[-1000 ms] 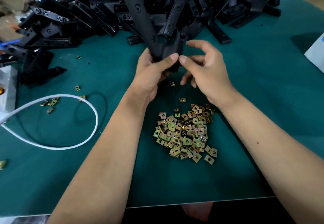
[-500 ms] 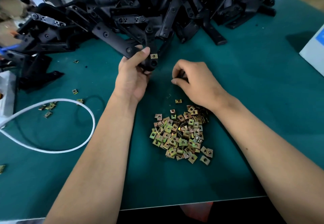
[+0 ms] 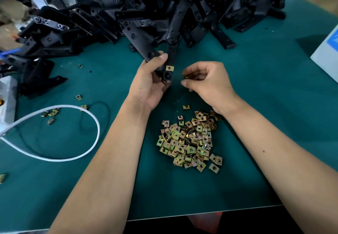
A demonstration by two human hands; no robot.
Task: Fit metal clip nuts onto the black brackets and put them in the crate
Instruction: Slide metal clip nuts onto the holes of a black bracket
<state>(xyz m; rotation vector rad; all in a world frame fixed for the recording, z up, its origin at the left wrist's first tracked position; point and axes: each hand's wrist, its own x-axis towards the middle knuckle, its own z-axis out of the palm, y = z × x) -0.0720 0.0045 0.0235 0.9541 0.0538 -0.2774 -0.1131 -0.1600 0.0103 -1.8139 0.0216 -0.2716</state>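
Note:
My left hand (image 3: 149, 80) grips a black hinged bracket (image 3: 144, 45) by its lower end, above the green mat. One brass clip nut (image 3: 169, 68) sits on the bracket's second arm, right beside my thumb. My right hand (image 3: 206, 80) hovers just right of it with curled fingers, pinching a small dark piece (image 3: 185, 77) that I cannot identify for certain. A heap of brass clip nuts (image 3: 188, 140) lies on the mat below both hands. No crate is in view.
A big pile of black brackets (image 3: 164, 10) fills the back of the green table (image 3: 256, 105). A white cable loop (image 3: 73, 133) and scattered loose nuts (image 3: 51, 114) lie at left. A white box (image 3: 327, 54) stands at the right edge.
My left hand turned the bracket so a fitted clip nut shows. My right hand let go of the bracket, dipped toward the mat, then rose back beside it with something pinched.

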